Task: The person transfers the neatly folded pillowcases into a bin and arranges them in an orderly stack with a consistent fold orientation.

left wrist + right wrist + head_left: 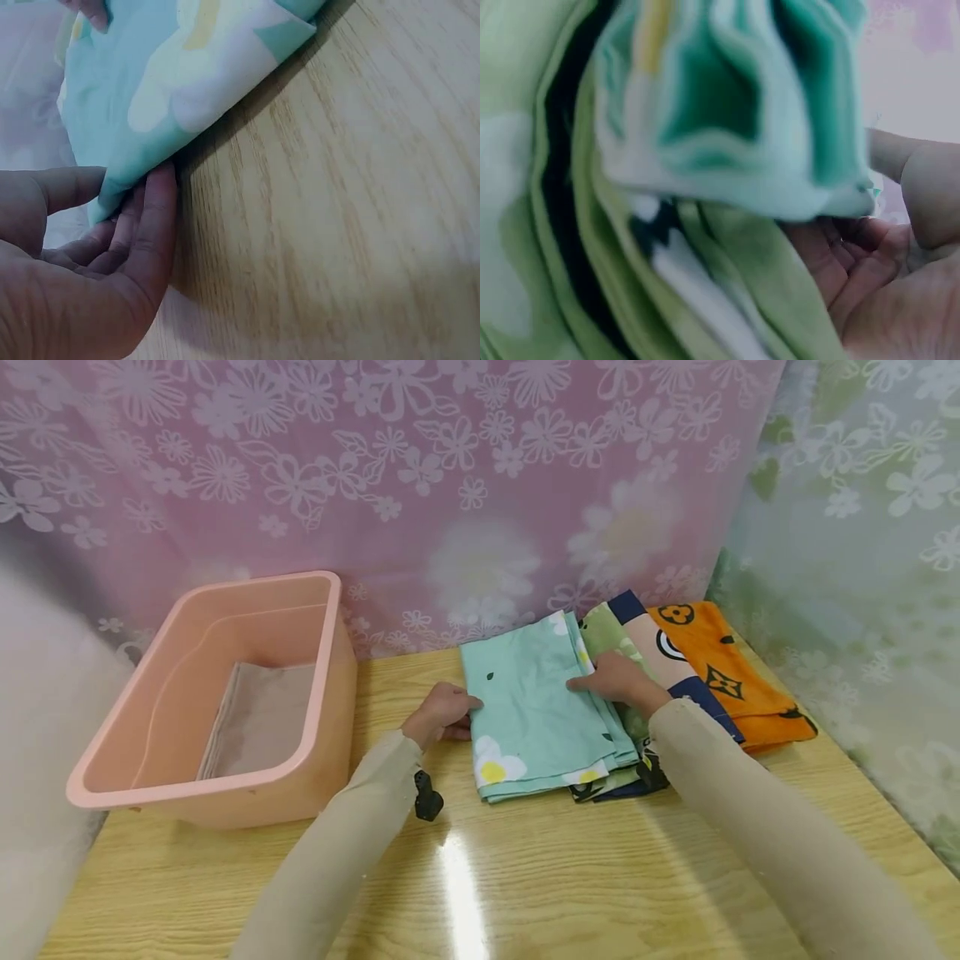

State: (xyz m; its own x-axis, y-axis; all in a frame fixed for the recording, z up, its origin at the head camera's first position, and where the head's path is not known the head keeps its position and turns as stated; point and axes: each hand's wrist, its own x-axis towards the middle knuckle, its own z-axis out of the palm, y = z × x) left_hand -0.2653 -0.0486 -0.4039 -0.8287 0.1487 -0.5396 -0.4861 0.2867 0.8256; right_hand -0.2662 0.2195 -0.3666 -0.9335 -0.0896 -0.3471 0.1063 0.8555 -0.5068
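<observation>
A folded mint-green cloth (536, 702) with white and yellow flowers lies between the two hands. At its left edge, my left hand (442, 708) pinches it, thumb on top and fingers underneath; the left wrist view shows this grip on the cloth's edge (131, 169) close to the wood. My right hand (621, 681) grips the opposite edge, its thumb over the top layer. In the right wrist view, the right fingers (821, 259) are partly hidden under the mint folds. A folded green patterned cloth (597, 635) lies against the mint one, partly beneath it.
Farther right overlap a navy-and-beige cloth (651, 647) and an orange patterned cloth (750, 681). A pink plastic tub (333, 727) stands at the left with a folded greyish cloth (270, 714) inside. A flowered curtain (420, 510) hangs behind the wooden table (555, 877).
</observation>
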